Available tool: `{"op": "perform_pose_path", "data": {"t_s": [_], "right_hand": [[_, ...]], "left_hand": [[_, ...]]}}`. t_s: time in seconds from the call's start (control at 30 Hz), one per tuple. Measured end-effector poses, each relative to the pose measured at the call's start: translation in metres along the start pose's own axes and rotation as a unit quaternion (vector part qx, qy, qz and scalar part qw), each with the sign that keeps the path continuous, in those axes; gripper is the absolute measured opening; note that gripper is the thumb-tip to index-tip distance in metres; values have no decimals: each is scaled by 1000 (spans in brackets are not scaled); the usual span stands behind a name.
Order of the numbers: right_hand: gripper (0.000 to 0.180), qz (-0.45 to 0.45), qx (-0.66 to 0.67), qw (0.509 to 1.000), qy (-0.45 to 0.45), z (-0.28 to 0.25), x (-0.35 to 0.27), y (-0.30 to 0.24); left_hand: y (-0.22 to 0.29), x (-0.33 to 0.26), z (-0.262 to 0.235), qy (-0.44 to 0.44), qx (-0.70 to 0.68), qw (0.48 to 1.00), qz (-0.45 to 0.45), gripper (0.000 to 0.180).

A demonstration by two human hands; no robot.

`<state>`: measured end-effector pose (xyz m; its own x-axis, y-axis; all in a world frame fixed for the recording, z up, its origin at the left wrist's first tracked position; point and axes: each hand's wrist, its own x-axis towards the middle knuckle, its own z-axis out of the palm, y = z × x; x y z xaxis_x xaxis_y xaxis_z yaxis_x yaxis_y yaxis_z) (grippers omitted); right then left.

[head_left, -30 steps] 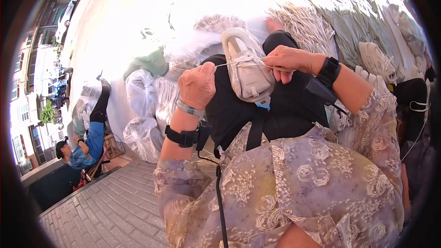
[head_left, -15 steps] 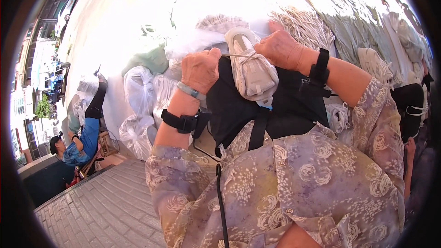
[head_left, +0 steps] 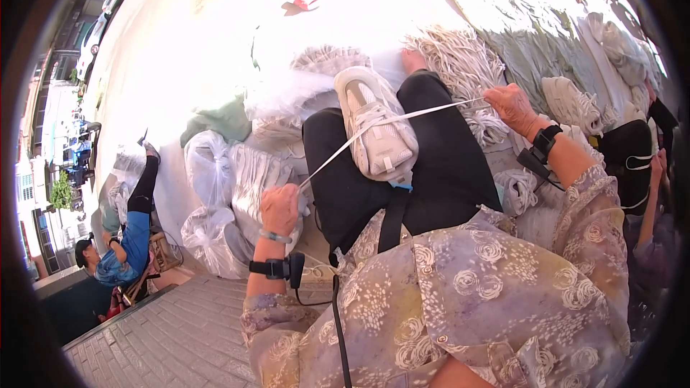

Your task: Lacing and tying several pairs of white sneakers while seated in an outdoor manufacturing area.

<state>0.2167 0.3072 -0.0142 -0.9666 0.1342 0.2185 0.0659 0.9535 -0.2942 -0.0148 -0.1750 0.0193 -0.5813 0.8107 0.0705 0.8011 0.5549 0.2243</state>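
A pale beige shoe lies sole down between my thighs, its heel opening facing away from me. White shoelace runs from the front of its tongue out to both sides, pulled taut. My left hand, closed, grips one lace end to the left of my knee, lower than the shoe. Out to the right, my right hand is closed on the other end, above a heap of pale laces. Where the two lengths cross over the shoe, I cannot make out whether they form a knot.
Clear plastic bags filled with pale goods stand to my left. Bundles of white laces and greenish cloth lie ahead right. A seated person in blue is at far left; another person's arm shows at far right.
My hands have moved far apart, the left down and leftward, the right out to the right. The lace between them has been drawn out long and tight.
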Motion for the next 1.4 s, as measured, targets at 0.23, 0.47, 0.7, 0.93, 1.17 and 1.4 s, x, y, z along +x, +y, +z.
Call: {"op": "perform_pose_path", "data": {"t_s": [0.23,0.47,0.7,0.93,1.17,1.4], "right_hand": [[8,163,-189,968,-34,-47,-76,94],[6,300,-261,917,-39,-163,-106,144],[15,275,-401,873,29,-263,-91,110],[13,342,-319,869,160,-265,-57,130],[20,467,415,779,-56,-93,-17,28],[15,383,583,682,-220,9,25,-126]], "left_hand": [[-127,-79,30,80,32,996,-4,14],[-181,75,21,63,-44,996,-43,14],[-200,150,-1,38,-125,979,-155,15],[-205,98,-48,-73,-153,920,-354,16],[-151,-105,-58,-329,-128,904,-243,16],[84,37,-17,-346,-517,760,-190,20]]}}
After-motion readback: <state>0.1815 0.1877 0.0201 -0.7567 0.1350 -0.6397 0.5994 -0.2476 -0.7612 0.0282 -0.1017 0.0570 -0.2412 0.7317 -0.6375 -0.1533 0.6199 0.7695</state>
